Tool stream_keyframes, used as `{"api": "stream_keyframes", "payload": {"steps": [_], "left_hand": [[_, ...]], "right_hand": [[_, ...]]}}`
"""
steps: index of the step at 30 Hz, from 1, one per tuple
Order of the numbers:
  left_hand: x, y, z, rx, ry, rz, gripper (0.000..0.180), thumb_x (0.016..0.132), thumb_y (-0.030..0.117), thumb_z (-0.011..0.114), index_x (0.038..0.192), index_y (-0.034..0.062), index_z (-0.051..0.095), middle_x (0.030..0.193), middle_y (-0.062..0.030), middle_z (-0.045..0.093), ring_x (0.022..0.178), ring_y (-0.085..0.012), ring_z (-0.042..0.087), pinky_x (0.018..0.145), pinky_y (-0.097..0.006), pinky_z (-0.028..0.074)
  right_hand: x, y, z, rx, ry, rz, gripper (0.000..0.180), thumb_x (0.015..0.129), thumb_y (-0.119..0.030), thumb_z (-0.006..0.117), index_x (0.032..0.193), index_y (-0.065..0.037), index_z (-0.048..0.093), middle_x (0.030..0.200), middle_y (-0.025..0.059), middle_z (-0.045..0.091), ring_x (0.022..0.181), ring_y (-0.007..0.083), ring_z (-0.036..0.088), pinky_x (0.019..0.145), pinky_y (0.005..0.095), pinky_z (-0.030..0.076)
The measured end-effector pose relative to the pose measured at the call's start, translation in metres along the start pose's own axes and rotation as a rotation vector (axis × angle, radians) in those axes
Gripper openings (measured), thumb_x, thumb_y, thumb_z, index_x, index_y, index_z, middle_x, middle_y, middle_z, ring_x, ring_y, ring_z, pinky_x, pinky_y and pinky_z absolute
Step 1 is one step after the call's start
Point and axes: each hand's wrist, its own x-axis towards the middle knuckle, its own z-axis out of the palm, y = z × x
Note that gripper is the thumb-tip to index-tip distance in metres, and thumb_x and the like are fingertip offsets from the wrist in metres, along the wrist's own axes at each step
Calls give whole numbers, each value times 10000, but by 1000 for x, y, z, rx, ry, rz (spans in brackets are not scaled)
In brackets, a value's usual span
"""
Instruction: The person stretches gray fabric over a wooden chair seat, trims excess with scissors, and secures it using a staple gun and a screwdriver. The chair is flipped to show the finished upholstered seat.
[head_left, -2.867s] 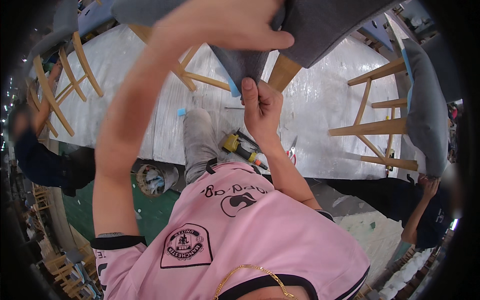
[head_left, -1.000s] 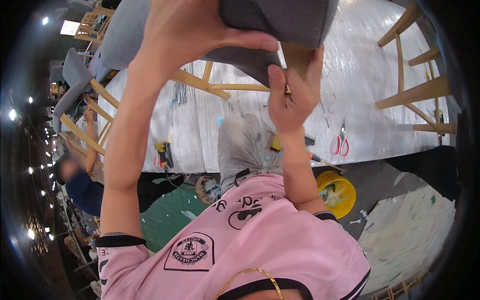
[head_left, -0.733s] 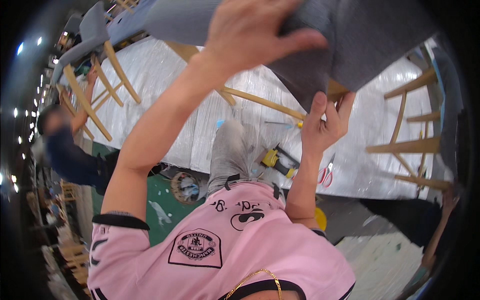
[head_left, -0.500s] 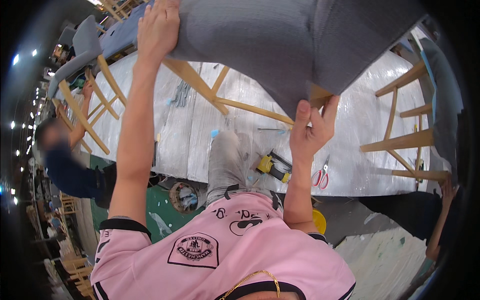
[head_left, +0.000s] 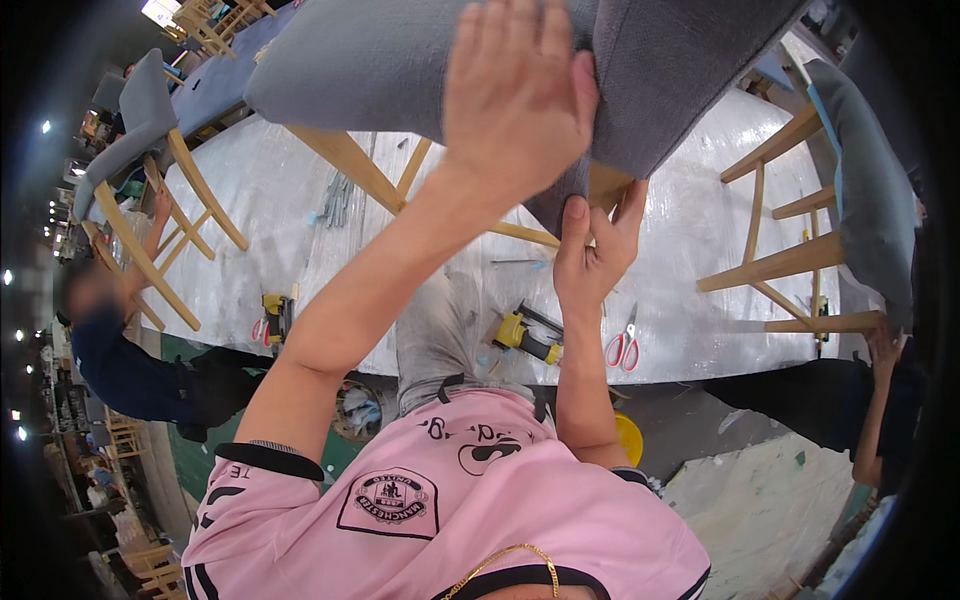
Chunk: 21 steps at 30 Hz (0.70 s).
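A chair with dark grey upholstery [head_left: 350, 65] and light wooden legs [head_left: 345, 165] stands on the plastic-covered table in front of me. My left hand [head_left: 515, 95] lies flat on the grey fabric beside the seam, slightly blurred, its fingers stretched out away from me. At the near corner, my right hand [head_left: 597, 250] pinches the loose grey fabric flap [head_left: 570, 195] between thumb and fingers. Just beside that flap, bare wood [head_left: 608, 187] shows. Below the chair lie a yellow and black staple gun [head_left: 527, 334] and red-handled scissors [head_left: 622, 348].
Grey chairs stand on the table at left [head_left: 150, 105] and right [head_left: 860, 170], with a co-worker [head_left: 130, 340] and another person's hand [head_left: 884, 350] beside them. A second staple gun [head_left: 277, 315] lies at left. A scrap bin [head_left: 355, 412] and yellow bucket [head_left: 628, 440] stand below the table edge.
My left hand has moved right across the upholstery, from the left side to near the seam. My right hand keeps its pinch on the flap. The view has shifted slightly.
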Motion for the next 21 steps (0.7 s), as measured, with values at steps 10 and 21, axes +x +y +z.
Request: {"api": "stream_keyframes", "payload": {"steps": [10,21], "left_hand": [[101,-57,-41,-526,-978,21,783,789,383,736,1417,-52,561,1391,-297,602,1303,-407,576,1101,-405,457],[81,-30,-10,-142,-779,74,757,812,431,711,1444,40,566,1521,-319,465,1411,-457,461,1180,-526,371]], "right_hand": [[-1,-11,0,52,-45,15,488,1009,-302,687,701,71,624,1561,425,329,1411,539,427,1163,485,317],[-1,-10,-3,58,-33,72,531,1014,-352,672,678,57,643,1585,408,304,1418,515,441,1148,460,342]]}}
